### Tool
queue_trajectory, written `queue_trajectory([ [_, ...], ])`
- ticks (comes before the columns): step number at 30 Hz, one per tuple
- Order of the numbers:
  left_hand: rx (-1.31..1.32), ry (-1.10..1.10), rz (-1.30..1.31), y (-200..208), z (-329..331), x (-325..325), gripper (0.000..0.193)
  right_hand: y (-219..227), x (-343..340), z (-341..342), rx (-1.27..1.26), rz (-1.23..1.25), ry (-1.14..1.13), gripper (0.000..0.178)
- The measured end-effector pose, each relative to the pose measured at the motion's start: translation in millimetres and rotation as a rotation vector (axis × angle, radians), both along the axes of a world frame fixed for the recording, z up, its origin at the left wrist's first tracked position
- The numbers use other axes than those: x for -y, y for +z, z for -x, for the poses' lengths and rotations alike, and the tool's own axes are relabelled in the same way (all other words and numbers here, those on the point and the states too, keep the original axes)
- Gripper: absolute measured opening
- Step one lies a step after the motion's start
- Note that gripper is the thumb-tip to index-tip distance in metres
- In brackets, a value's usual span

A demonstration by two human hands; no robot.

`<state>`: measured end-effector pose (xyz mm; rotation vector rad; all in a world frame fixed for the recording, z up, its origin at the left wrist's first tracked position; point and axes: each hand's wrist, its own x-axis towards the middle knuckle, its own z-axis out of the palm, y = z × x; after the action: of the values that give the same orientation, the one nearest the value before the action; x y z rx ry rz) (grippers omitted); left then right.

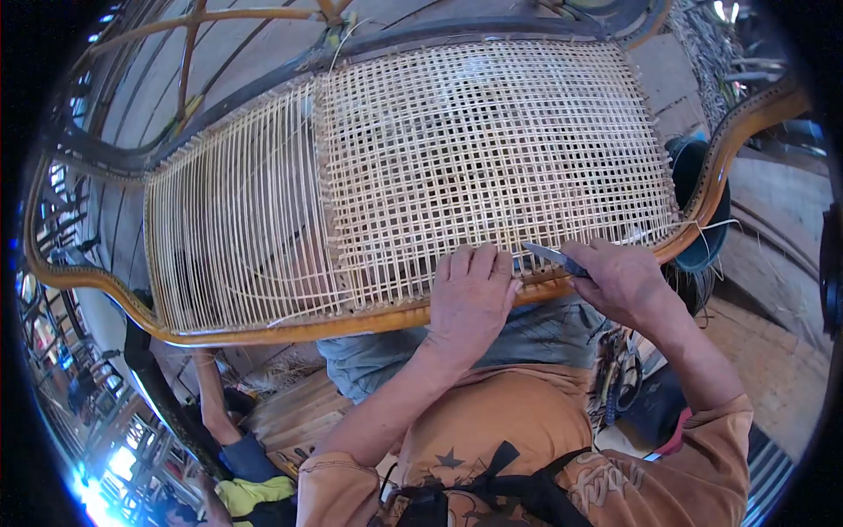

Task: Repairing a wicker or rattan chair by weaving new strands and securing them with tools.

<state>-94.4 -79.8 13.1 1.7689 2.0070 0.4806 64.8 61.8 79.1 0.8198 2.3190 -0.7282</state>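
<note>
While the right hand (619,279) is clamping its fingers around the dark handle of a knife (546,253), the pointed grey blade is slanting over the near edge of a woven cane panel (492,149), its tip close to the left hand (474,299). Those left fingers are lying nearly together, bent down onto the weave at the same edge; whether they are pinching a strand, I cannot tell. Behind the right-hand bend of the frame (263,332), a round, dark teal bucket (698,252) is showing, partly covered by the wood; its contents are staying too hidden to name. Glossy and orange-brown, the frame is curving in smooth waves around the panel, in front of the person and above soft blue-grey trousers (360,351). Pale, narrow strips are crossing in an open square grid over the panel's wider right part, whereas thin strands (233,211) on the left are running mostly one way, a few straying loosely across. Wispy pale ends are sticking out beside the bucket. At lower left, a co-worker in a yellow top (263,494) is appearing.
</note>
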Motion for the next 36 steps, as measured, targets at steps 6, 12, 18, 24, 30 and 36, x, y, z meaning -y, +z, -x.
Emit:
queue_trajectory([
  [6,0.004,0.048,0.034,3,-13,-5,0.038,-16,-3,3,0.055,-0.104,0.125,0.028],
  [12,-0.029,0.057,0.081,1,-17,-11,0.043,-32,-17,5,0.028,-0.111,0.207,0.024],
  [18,-0.031,0.099,0.022,-7,-17,-10,0.042,-21,-9,-8,-0.051,0.017,-0.096,0.025],
  [24,0.01,0.085,0.022,-6,-15,-12,0.038,-17,-17,-2,-0.031,0.047,-0.087,0.028],
  [30,0.028,-0.056,0.008,1,-9,-5,0.025,8,-21,4,0.033,0.153,0.081,0.034],
  [36,0.015,-0.03,-0.026,-1,-30,-25,0.029,-8,-15,-31,-0.06,0.05,-0.18,0.029],
])
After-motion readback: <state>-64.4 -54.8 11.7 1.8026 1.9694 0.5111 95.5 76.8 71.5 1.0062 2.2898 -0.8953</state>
